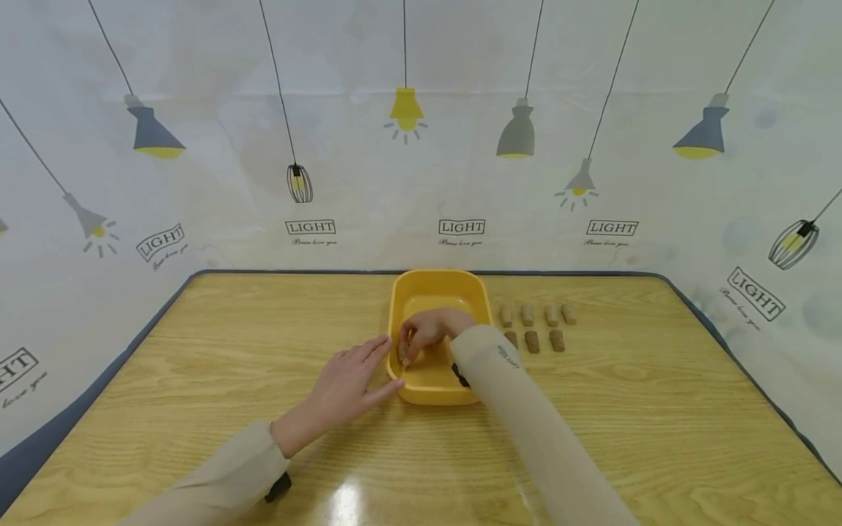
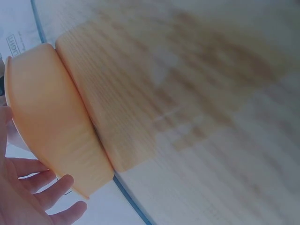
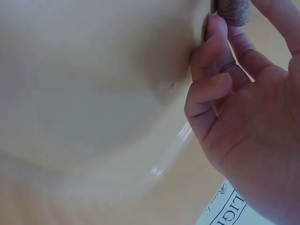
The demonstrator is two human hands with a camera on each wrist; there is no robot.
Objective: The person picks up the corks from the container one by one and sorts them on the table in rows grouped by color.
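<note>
A yellow plastic basin (image 1: 439, 395) stands on the table in the head view. My right hand (image 1: 430, 326) reaches down inside it near the left wall, with the fingers bent. In the right wrist view a cork (image 3: 234, 11) is pinched between the thumb and fingers of this hand, its upper end cut off by the frame edge. My left hand (image 1: 351, 383) lies against the basin's left side, fingers extended and the tips at the rim. The left wrist view shows those fingers (image 2: 54, 192) spread along the basin's outer wall (image 2: 51, 103).
Several corks (image 1: 531, 341) stand in two rows on the wooden table (image 1: 625, 424), right of the basin; my right sleeve partly covers one in the near row. A wall covering (image 1: 368, 197) printed with lamps rises behind the table's dark back edge.
</note>
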